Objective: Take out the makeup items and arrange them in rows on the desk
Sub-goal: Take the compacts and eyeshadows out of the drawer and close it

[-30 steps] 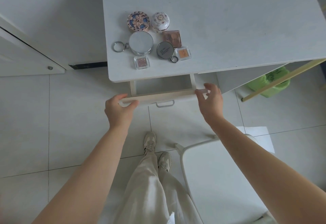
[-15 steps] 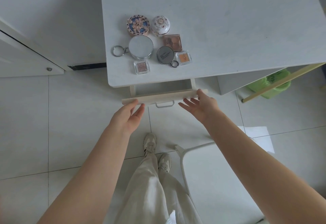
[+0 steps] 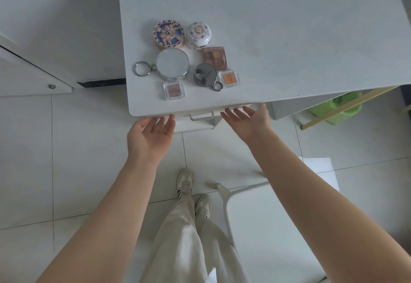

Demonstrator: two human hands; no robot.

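Observation:
Several makeup items lie in rows near the front left of the white desk point(image 3: 289, 37): a blue floral compact point(image 3: 169, 34), a white domed jar point(image 3: 198, 35), a silver round compact with a key ring point(image 3: 172, 63), a brown square palette point(image 3: 214, 58), a dark round compact point(image 3: 205, 74), an orange eyeshadow pan point(image 3: 229, 78) and a pink glitter pan point(image 3: 174, 90). The drawer point(image 3: 193, 122) under the desk front is pushed in, its handle point(image 3: 201, 115) showing. My left hand point(image 3: 151, 137) and my right hand point(image 3: 248, 121) press its front with straight fingers.
A white chair point(image 3: 266, 227) stands at my right, beside my legs and shoes point(image 3: 184, 183). A green bin point(image 3: 335, 109) and a wooden stick point(image 3: 347, 107) sit under the desk's right side. A white cabinet door point(image 3: 33, 78) is at the left.
The drawer has slid from partly open to closed under the desk. Both hands went from gripping its top edge to pressing its front with straight fingers.

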